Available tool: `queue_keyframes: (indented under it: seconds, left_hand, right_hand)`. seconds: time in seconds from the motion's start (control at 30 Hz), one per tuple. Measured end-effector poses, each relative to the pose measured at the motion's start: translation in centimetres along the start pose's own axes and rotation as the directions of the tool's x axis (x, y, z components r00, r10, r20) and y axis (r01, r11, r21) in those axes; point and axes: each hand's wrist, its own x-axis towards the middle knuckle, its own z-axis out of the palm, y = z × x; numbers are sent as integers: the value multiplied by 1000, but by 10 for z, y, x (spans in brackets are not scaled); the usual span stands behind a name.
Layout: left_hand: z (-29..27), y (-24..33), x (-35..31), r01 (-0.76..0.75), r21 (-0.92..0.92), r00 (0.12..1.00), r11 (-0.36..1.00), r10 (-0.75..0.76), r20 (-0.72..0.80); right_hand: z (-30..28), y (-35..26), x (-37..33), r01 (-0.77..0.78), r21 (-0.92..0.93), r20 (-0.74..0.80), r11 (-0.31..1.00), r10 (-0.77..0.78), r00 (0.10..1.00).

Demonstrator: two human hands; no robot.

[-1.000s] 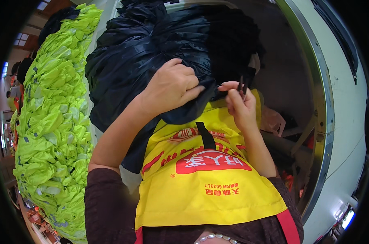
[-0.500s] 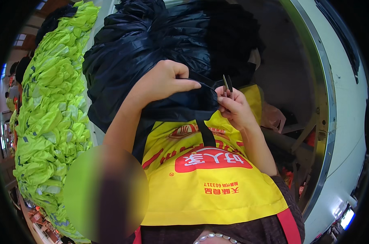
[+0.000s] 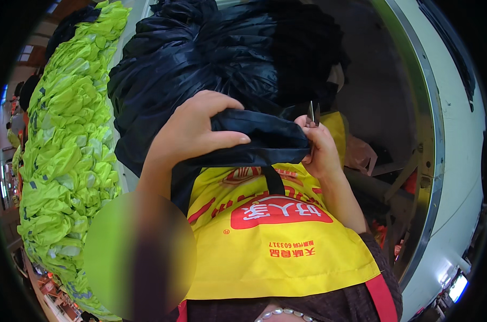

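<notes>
A dark navy-black piece of fabric (image 3: 265, 134) stretches between my hands, folded so that a hollow shows along its length. My left hand (image 3: 192, 126) is at its left end, thumb and index finger spread apart with the cloth in the gap between them; its other fingers are hidden. At the right end my right hand (image 3: 321, 147) pinches the cloth's edge. The same hand keeps a small pair of thread snips (image 3: 313, 114) in its grip, blades pointing up and away from me. The cloth hangs just above my yellow apron (image 3: 275, 268).
A large gathered heap of dark fabric (image 3: 200, 53) lies just beyond my hands. To the left stands a long pile of bright yellow-green garments (image 3: 72, 150). A pale table surface (image 3: 460, 161) with a metal edge (image 3: 434, 134) curves along the right, beside a dark recess.
My left hand has loosened its pinch and spread its thumb, moving slightly nearer to me. My right hand has shifted a little right with the snips, and the cloth is now opened wider.
</notes>
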Motion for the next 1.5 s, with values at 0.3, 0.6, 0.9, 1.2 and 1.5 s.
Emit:
queue_keyframes:
  seconds: [0.3, 0.6, 0.9, 1.2, 1.5]
  left_hand:
    - [29, -6, 22, 393, -607, 900, 691, -154, 408]
    - [75, -15, -8, 666, -736, 713, -118, -187, 675]
    - [80, 5, -13, 643, -747, 658, -172, -376, 653]
    - [79, 24, -6, 621, -784, 705, -8, -433, 562]
    - [88, 31, -7, 544, -839, 770, 0, -396, 499]
  right_hand:
    - [14, -9, -2, 43, -411, 124, 911, 9, 992]
    - [-46, 10, 9, -178, -185, 258, 967, 222, 940]
    - [-3, -27, -20, 362, -825, 208, 434, -362, 909]
    - [12, -16, -23, 511, -859, 460, -13, -455, 762]
    - [29, -19, -39, 559, -828, 489, 42, -434, 757]
